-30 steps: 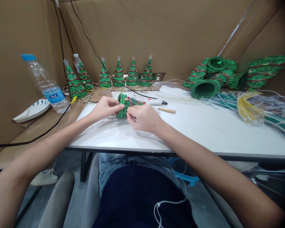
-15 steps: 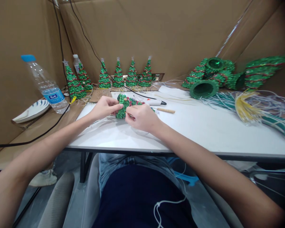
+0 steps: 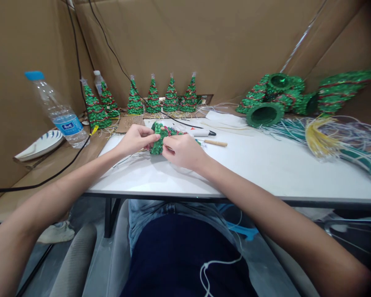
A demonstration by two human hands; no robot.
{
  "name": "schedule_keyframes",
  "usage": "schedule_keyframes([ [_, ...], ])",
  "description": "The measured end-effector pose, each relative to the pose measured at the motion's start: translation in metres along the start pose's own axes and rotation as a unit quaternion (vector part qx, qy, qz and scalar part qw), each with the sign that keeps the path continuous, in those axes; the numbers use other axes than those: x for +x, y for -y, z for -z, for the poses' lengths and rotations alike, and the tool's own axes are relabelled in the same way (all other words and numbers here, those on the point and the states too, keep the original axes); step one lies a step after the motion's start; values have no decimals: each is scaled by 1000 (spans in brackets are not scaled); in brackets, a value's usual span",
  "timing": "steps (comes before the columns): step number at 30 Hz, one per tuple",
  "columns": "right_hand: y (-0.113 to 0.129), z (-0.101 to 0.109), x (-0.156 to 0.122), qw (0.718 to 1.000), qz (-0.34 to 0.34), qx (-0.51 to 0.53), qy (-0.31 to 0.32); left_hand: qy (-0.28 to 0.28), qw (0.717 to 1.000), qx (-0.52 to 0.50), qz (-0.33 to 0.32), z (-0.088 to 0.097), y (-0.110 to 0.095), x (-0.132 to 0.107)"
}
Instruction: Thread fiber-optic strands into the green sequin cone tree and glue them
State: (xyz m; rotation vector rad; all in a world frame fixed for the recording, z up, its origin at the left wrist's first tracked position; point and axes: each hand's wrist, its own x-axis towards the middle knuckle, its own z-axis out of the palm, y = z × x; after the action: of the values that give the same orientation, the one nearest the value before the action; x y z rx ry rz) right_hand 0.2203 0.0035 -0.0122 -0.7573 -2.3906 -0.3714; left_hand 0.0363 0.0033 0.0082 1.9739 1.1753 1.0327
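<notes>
A small green tinsel Christmas tree (image 3: pixel 157 147) with red trim lies on its side over the white table, its base to the left. My left hand (image 3: pixel 139 138) grips the base end, thumb on the near side. With fingers pinched together, my right hand (image 3: pixel 184 150) presses against the tree's middle; whatever is between those fingertips is too small to make out. Part of the tree is hidden behind my right hand. Just beyond it lie a white glue gun (image 3: pixel 200 132) and a wooden-handled tool (image 3: pixel 215 143).
Several finished-looking trees (image 3: pixel 153 97) stand along the back. More trees and green cones (image 3: pixel 265 114) are heaped at the right, beside bundles of strands (image 3: pixel 321 138). A water bottle (image 3: pixel 68 123), a plate (image 3: pixel 40 145) and a black cable (image 3: pixel 58 169) are at the left.
The view has shifted very slightly. Both hands stay on the tree, with my right fingers moving a little at its middle.
</notes>
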Motion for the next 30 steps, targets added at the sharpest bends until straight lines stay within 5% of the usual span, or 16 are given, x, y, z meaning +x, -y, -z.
schedule_keyframes([
  [11, -2, 11, -2, 993, -63, 97, -22, 14, 999, 33, -2, 2, 7, 5],
  [19, -3, 9, -2, 994, -37, 99, -23, 58, 998, -5, -2, 1, 9, 6],
  [30, -2, 10, -2, 992, -51, 115, 4, 69, 994, 74, -33, 0, 8, 3],
])
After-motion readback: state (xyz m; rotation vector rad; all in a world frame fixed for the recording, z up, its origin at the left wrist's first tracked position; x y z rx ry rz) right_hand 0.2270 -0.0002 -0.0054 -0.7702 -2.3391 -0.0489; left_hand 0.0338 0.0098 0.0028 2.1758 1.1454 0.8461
